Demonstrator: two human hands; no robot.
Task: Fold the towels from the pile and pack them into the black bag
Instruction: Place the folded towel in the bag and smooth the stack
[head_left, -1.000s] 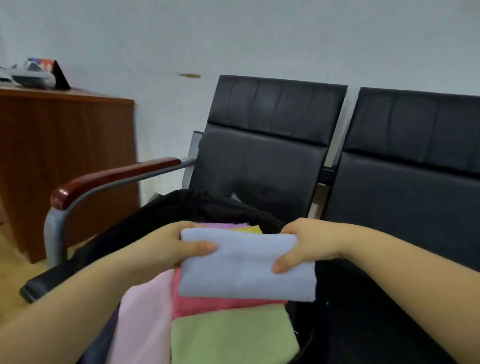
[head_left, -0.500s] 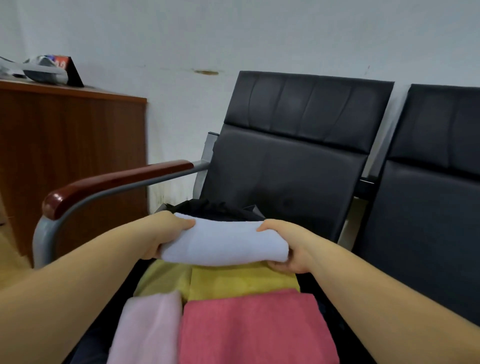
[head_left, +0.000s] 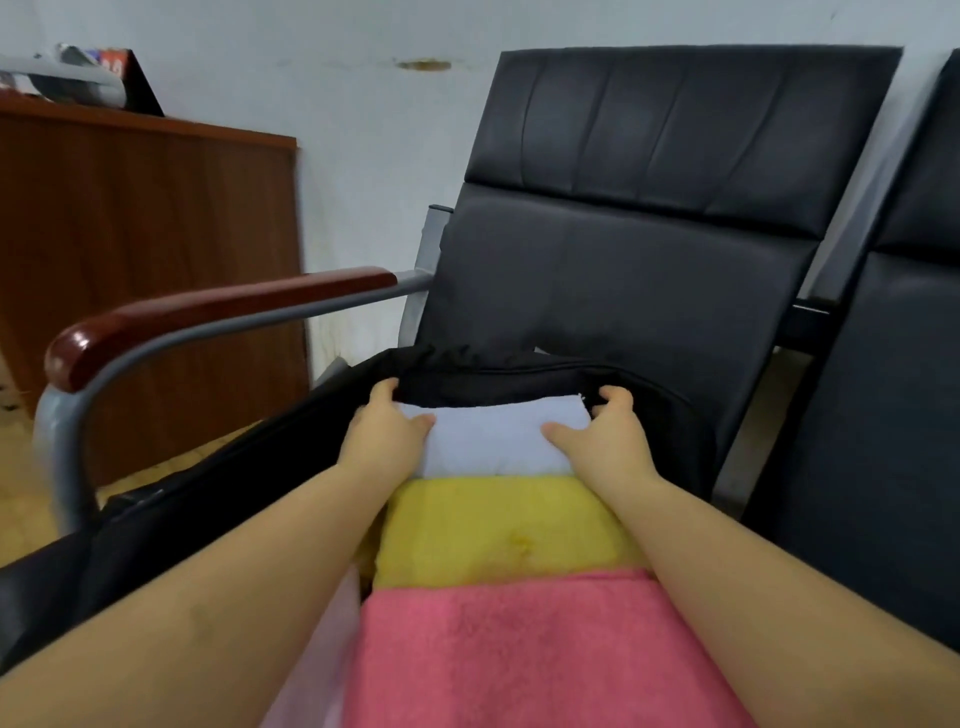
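Observation:
A folded pale blue towel (head_left: 491, 439) lies at the far end of the open black bag (head_left: 524, 382), partly under its upper flap. My left hand (head_left: 387, 431) grips the towel's left end and my right hand (head_left: 605, 439) grips its right end. Nearer to me in the bag lie a folded yellow towel (head_left: 498, 530) and a folded pink towel (head_left: 509, 649). A pale pink towel (head_left: 340, 623) shows at the left, mostly behind my left forearm.
The bag rests on a black chair (head_left: 639, 234) with a wooden-topped metal armrest (head_left: 208, 317) at the left. A second black chair (head_left: 893, 364) stands to the right. A brown wooden cabinet (head_left: 145, 244) stands against the white wall.
Both hands have pushed the pale blue towel forward and down into the far end of the bag, under its flap. The view has moved closer to the chair.

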